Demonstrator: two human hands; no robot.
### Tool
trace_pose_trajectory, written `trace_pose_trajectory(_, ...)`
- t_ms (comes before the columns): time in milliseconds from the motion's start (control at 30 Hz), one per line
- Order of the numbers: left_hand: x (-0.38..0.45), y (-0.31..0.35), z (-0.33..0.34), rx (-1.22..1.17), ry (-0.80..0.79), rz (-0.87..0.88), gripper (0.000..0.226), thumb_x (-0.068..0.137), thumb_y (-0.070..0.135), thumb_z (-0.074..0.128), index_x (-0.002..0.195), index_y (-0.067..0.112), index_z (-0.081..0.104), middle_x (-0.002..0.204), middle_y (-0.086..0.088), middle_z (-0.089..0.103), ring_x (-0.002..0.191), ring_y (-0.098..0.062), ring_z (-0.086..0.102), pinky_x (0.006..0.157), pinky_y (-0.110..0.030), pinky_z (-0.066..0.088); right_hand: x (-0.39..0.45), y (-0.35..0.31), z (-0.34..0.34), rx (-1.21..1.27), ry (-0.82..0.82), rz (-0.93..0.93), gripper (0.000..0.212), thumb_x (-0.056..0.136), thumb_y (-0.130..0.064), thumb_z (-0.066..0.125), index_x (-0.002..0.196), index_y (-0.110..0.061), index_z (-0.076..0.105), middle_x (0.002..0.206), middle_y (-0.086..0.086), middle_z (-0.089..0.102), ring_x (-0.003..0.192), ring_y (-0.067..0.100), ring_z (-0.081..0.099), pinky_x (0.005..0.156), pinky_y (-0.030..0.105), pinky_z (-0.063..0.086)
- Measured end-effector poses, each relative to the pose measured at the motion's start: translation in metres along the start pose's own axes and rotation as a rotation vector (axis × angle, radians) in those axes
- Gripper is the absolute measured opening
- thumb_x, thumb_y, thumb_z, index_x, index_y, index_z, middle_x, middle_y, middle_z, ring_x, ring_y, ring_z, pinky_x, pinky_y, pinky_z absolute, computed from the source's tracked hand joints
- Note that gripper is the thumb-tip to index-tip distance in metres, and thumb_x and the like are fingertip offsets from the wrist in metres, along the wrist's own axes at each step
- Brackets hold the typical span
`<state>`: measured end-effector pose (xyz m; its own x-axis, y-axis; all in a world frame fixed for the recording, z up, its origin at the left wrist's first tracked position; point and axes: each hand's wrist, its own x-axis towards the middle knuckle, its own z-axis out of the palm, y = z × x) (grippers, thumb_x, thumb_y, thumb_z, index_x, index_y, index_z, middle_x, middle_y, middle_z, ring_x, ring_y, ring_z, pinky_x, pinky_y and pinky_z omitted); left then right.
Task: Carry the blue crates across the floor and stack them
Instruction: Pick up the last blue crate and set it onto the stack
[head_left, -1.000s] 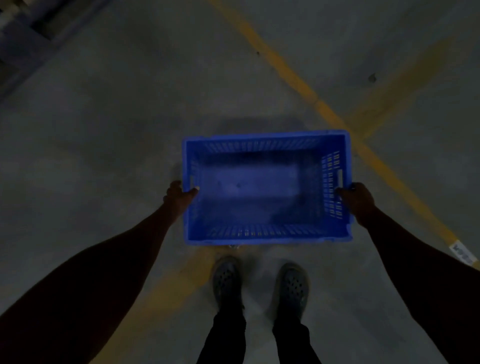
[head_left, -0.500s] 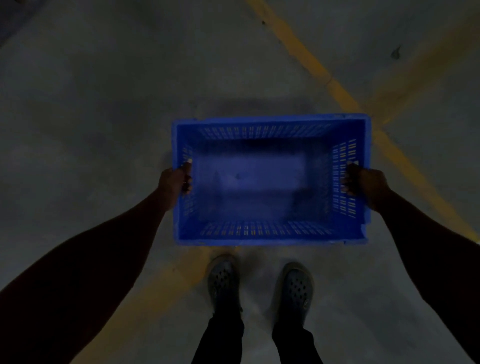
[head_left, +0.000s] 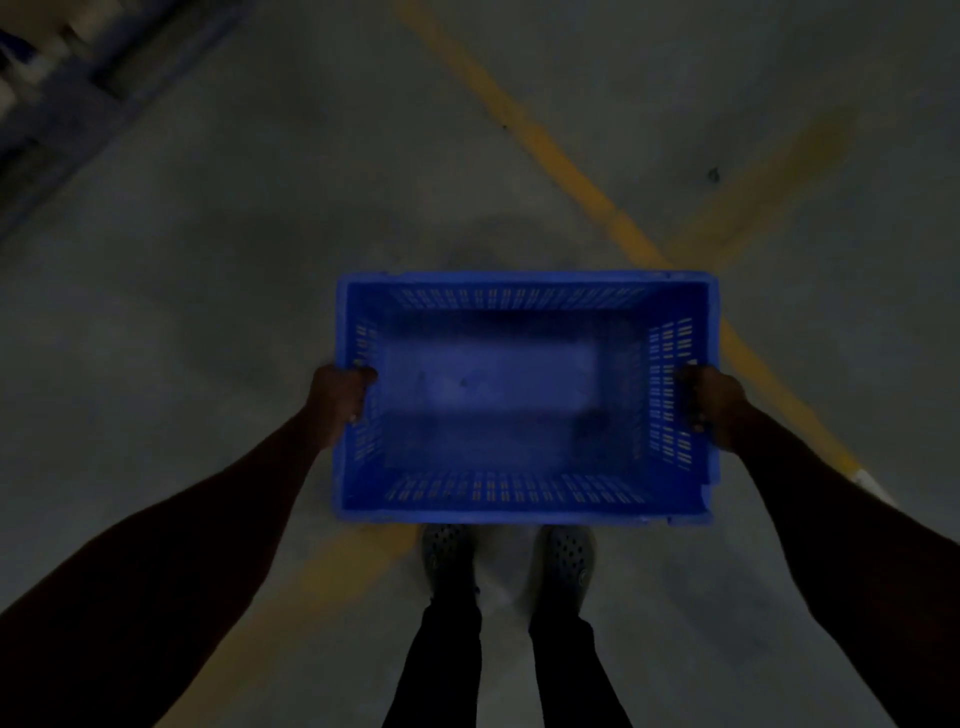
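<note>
Dim concrete floor with yellow lines, one blue crate in my hands.

Both hands are closed on the short ends of the crate: my left hand wraps the handle at nine o'clock, my right hand the handle at three, thumbs hooked over the rim. The crate is empty, level and, I judge, held off the floor, just ahead of my shoes at six o'clock. No stack or second crate shows anywhere, only a blurred rack at ten o'clock. So I reckon this crate is picked up, with the carrying and stacking left to do.
</note>
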<state>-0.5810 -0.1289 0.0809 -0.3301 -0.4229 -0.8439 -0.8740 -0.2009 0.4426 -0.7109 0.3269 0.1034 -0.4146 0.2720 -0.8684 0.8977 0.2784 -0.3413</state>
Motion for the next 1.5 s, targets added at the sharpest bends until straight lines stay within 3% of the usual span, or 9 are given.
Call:
trace_pose_trajectory(133,-0.094,0.041,-0.028,0.073,0.006,0.039,0.027,0.098,0.008,0.05,0.071,0.006,0.055,0.043,-0.003,0.044,0.028,-0.009,0.039,0.03,-0.014,0.028,-0.085,-0.02,-0.04,-0.035,0.04,-0.017,0.025,0.088,-0.025,0.061,0.073,-0.015,0.045,0.06,0.006,0.035,0.045,0.018,0.027,0.037,0.021,0.025)
trace_pose_trajectory(267,-0.191,0.073,-0.053,0.075,0.031,0.073,0.031,0.093,0.003,0.06,0.063,0.004,0.05,0.033,0.001,0.043,0.023,-0.011,0.037,0.031,-0.014,0.024,-0.177,-0.034,-0.082,-0.047,0.096,-0.047,0.025,0.088,-0.027,0.062,0.074,-0.011,0.049,0.06,0.008,0.042,0.045,0.022,0.034,0.044,0.028,0.03)
trace_pose_trajectory(400,-0.287,0.1,-0.073,0.134,0.069,0.12,0.028,0.089,0.009,0.066,0.064,0.009,0.052,0.041,0.003,0.051,0.038,-0.019,0.047,0.035,-0.018,0.034,-0.266,-0.035,-0.124,-0.03,0.163,-0.059,0.027,0.085,-0.03,0.064,0.076,-0.007,0.056,0.062,0.011,0.051,0.045,0.024,0.042,0.039,0.026,0.033)
trace_pose_trajectory(567,-0.38,0.117,-0.088,0.204,0.071,0.177,0.028,0.083,0.018,0.072,0.063,0.006,0.057,0.049,-0.008,0.053,0.038,-0.022,0.047,0.045,-0.028,0.037,-0.368,-0.011,-0.181,0.051,0.212,-0.049,0.029,0.085,-0.031,0.066,0.075,-0.005,0.058,0.061,0.012,0.054,0.045,0.025,0.044,0.042,0.028,0.034)
trace_pose_trajectory(700,-0.444,0.135,-0.082,0.268,0.009,0.237,0.028,0.087,0.015,0.07,0.063,0.009,0.057,0.057,-0.012,0.052,0.045,-0.023,0.046,0.048,-0.026,0.036,-0.445,0.026,-0.223,0.148,0.267,-0.035,0.03,0.088,-0.03,0.065,0.077,-0.004,0.058,0.061,0.013,0.053,0.046,0.025,0.044,0.044,0.029,0.034)
trace_pose_trajectory(900,-0.532,0.156,-0.043,0.44,-0.087,0.371,0.024,0.083,0.021,0.071,0.066,0.008,0.06,0.05,-0.008,0.052,0.038,-0.02,0.046,0.046,-0.025,0.038,-0.544,0.11,-0.284,0.339,0.386,0.037,0.032,0.087,-0.031,0.065,0.072,-0.005,0.054,0.06,0.011,0.052,0.044,0.023,0.043,0.04,0.025,0.032)
trace_pose_trajectory(1100,-0.624,0.151,0.034,0.619,-0.27,0.525,0.03,0.089,0.021,0.069,0.066,0.007,0.055,0.042,-0.006,0.045,0.027,-0.015,0.037,0.041,-0.023,0.033,-0.613,0.22,-0.348,0.562,0.484,0.093,0.027,0.084,-0.027,0.064,0.077,-0.003,0.054,0.061,0.012,0.051,0.045,0.023,0.043,0.045,0.028,0.032)
trace_pose_trajectory(1233,-0.691,0.124,0.098,0.722,-0.376,0.64,0.029,0.089,0.021,0.068,0.068,0.008,0.052,0.045,-0.009,0.042,0.026,-0.015,0.033,0.038,-0.022,0.029,-0.649,0.309,-0.389,0.692,0.571,0.136,0.035,0.078,-0.035,0.066,0.087,-0.001,0.059,0.068,0.013,0.058,0.049,0.025,0.049,0.047,0.032,0.038)
trace_pose_trajectory(1500,-0.818,0.033,0.231,0.924,-0.606,0.776,0.026,0.087,0.019,0.068,0.072,0.01,0.049,0.045,-0.004,0.036,0.028,-0.014,0.025,0.039,-0.021,0.024,-0.732,0.476,-0.45,0.946,0.75,0.225,0.026,0.082,-0.028,0.063,0.079,-0.003,0.057,0.068,0.013,0.056,0.049,0.025,0.047,0.046,0.03,0.036)
